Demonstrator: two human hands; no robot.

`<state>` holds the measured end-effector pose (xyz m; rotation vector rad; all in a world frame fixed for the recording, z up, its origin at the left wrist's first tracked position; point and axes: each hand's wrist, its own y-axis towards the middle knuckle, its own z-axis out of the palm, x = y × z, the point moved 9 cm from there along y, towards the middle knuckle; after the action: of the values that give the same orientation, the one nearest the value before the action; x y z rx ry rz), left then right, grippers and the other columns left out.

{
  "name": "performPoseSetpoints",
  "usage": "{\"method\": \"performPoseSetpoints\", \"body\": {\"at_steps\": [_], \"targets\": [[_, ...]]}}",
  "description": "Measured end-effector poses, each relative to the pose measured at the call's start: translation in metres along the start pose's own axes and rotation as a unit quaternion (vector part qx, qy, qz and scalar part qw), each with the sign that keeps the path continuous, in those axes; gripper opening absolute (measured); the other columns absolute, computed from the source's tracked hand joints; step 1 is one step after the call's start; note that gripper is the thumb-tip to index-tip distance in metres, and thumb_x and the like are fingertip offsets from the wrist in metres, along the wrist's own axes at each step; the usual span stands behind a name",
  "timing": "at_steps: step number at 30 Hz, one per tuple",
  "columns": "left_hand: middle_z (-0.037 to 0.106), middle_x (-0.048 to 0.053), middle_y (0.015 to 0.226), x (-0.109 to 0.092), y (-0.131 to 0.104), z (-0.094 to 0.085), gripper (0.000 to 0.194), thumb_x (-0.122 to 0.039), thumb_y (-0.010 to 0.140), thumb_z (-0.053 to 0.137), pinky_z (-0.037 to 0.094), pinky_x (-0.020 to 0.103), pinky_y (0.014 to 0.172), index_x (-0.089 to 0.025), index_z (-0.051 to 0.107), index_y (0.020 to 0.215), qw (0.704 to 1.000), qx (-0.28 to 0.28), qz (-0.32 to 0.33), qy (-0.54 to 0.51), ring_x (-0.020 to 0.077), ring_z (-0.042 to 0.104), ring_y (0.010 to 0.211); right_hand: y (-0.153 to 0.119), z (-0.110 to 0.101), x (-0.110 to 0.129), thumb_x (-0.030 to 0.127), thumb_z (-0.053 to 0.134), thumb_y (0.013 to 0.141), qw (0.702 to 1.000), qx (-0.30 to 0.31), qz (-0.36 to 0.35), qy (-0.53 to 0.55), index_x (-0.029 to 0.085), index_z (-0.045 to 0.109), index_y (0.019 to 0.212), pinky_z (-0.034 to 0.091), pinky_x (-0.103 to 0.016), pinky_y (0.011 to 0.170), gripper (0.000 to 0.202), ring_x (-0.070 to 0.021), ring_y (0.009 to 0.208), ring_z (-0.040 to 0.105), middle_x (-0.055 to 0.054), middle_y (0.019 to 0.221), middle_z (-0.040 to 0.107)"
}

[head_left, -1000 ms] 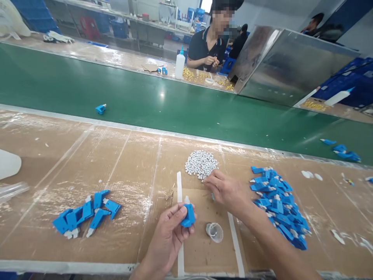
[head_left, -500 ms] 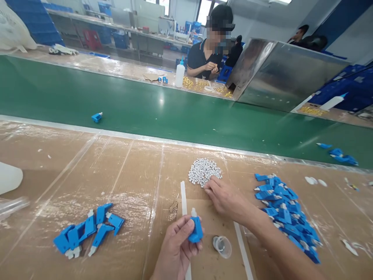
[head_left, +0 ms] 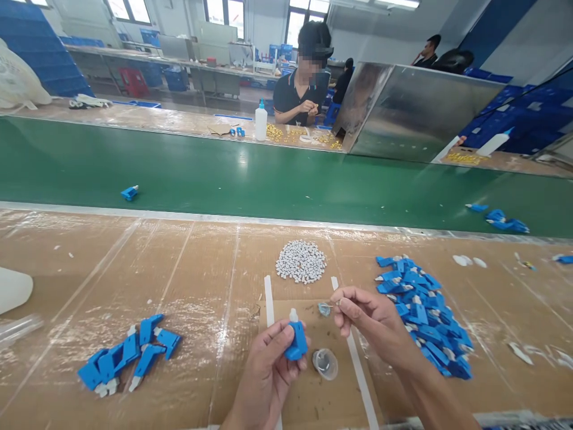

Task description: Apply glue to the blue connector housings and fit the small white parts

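My left hand [head_left: 273, 364] is closed around a small blue plastic part [head_left: 296, 341] with a white tip pointing up. To its right, my right hand [head_left: 364, 319] pinches a thin stick [head_left: 330, 306], most of it hidden by the fingers. The stick's end meets a small bluish, shiny blob [head_left: 323, 309]; whether the blob hangs on it or lies on the cardboard I cannot tell. Below stands a small clear cup [head_left: 325, 364], tilted, with something greyish inside. Beyond the hands lies a round pile of small pale grey pieces [head_left: 301, 261].
Several blue parts [head_left: 129, 352] lie at the left, and a larger heap of them [head_left: 423, 313] at the right. A green conveyor belt [head_left: 188, 170] crosses behind, carrying a few blue parts. Across it sits a person [head_left: 301, 95] near a white bottle [head_left: 261, 122] and a metal panel [head_left: 416, 110].
My right hand has moved from the edge of the grey pile back toward me, and the thin stick now shows in its fingers. The left hand still holds the blue part. The camera view has shifted.
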<state>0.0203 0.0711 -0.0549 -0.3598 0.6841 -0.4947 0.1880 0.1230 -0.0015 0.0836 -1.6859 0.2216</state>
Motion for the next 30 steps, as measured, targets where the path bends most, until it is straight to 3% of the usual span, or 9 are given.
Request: {"method": "performPoseSetpoints", "body": {"at_steps": [2,4,6,8,12,15,18,23,30], "targets": [[0.067,0.006,0.080,0.000,0.002,0.010,0.023,-0.030,0.084,0.075,0.046,0.015,0.053,-0.009,0.072,0.093,1.000,0.015,-0.003,0.013,0.0077,0.058,0.061,-0.002,-0.016,0.002,0.045,0.053,0.098,0.999,-0.041,-0.016,-0.032,0.019,0.063,0.100,0.051,-0.029,0.059,0.028,-0.0168,0.059,0.064,-0.004,0.074,0.068],[0.066,0.006,0.080,-0.002,0.005,0.016,0.022,-0.030,0.084,0.075,0.046,0.014,0.052,-0.010,0.072,0.092,1.000,0.018,-0.001,0.024,0.0074,0.058,0.060,0.004,-0.035,0.005,0.040,0.045,0.101,0.977,-0.083,-0.028,-0.196,0.019,0.063,0.100,0.050,-0.031,0.064,0.028,-0.0188,0.065,0.065,-0.006,0.080,0.069],[0.064,0.004,0.079,-0.005,0.007,0.019,0.022,-0.031,0.084,0.075,0.045,0.014,0.050,-0.010,0.072,0.089,0.999,0.016,0.003,0.035,0.0078,0.059,0.061,0.018,-0.049,0.007,0.028,0.042,0.099,0.911,-0.095,-0.026,-0.400,0.018,0.065,0.091,0.047,-0.032,0.069,0.026,-0.0210,0.072,0.065,-0.009,0.083,0.069],[0.062,0.003,0.077,-0.008,0.009,0.020,0.022,-0.032,0.083,0.076,0.044,0.013,0.050,-0.011,0.071,0.089,0.999,0.010,0.008,0.040,0.0081,0.059,0.061,0.034,-0.055,0.003,0.016,0.047,0.092,0.865,-0.076,-0.015,-0.496,0.017,0.065,0.075,0.042,-0.032,0.068,0.024,-0.0225,0.072,0.063,-0.010,0.075,0.068],[0.061,0.002,0.075,-0.008,0.011,0.016,0.024,-0.032,0.081,0.078,0.045,0.014,0.051,-0.011,0.071,0.088,0.999,0.000,0.003,0.043,0.0080,0.058,0.061,0.058,-0.046,-0.005,0.011,0.057,0.084,0.862,-0.015,-0.014,-0.507,0.017,0.065,0.065,0.038,-0.029,0.065,0.022,-0.0212,0.067,0.063,-0.008,0.066,0.069],[0.064,0.003,0.078,-0.004,0.013,0.009,0.024,-0.032,0.080,0.078,0.047,0.014,0.053,-0.011,0.073,0.089,0.999,-0.008,-0.003,0.038,0.0080,0.058,0.061,0.068,-0.039,-0.006,0.017,0.054,0.090,0.866,0.006,-0.028,-0.499,0.020,0.073,0.085,0.041,-0.027,0.068,0.019,-0.0205,0.075,0.067,-0.006,0.078,0.074],[0.066,0.004,0.081,0.000,0.014,0.002,0.024,-0.032,0.079,0.080,0.048,0.015,0.053,-0.011,0.074,0.091,0.999,-0.021,-0.007,0.029,0.0079,0.058,0.061,0.078,-0.046,-0.005,0.015,0.047,0.094,0.866,-0.019,-0.025,-0.498,0.019,0.071,0.106,0.043,-0.028,0.072,0.028,-0.0204,0.078,0.067,-0.005,0.082,0.075],[0.067,0.005,0.080,0.008,0.015,-0.001,0.029,-0.032,0.074,0.084,0.050,0.016,0.054,-0.010,0.076,0.092,0.999,-0.041,-0.024,0.000,0.0082,0.058,0.061,0.092,-0.048,-0.013,0.014,0.052,0.091,0.854,-0.023,-0.024,-0.519,0.019,0.071,0.090,0.041,-0.027,0.069,0.019,-0.0199,0.078,0.065,-0.005,0.084,0.074],[0.069,0.007,0.079,0.018,0.018,-0.005,0.037,-0.035,0.067,0.089,0.052,0.018,0.053,-0.010,0.076,0.091,0.997,-0.040,-0.055,-0.028,0.0100,0.060,0.061,0.102,-0.034,-0.017,0.013,0.053,0.091,0.822,-0.012,-0.020,-0.569,0.019,0.070,0.087,0.040,-0.026,0.073,0.019,-0.0187,0.081,0.062,-0.006,0.088,0.071]]}}
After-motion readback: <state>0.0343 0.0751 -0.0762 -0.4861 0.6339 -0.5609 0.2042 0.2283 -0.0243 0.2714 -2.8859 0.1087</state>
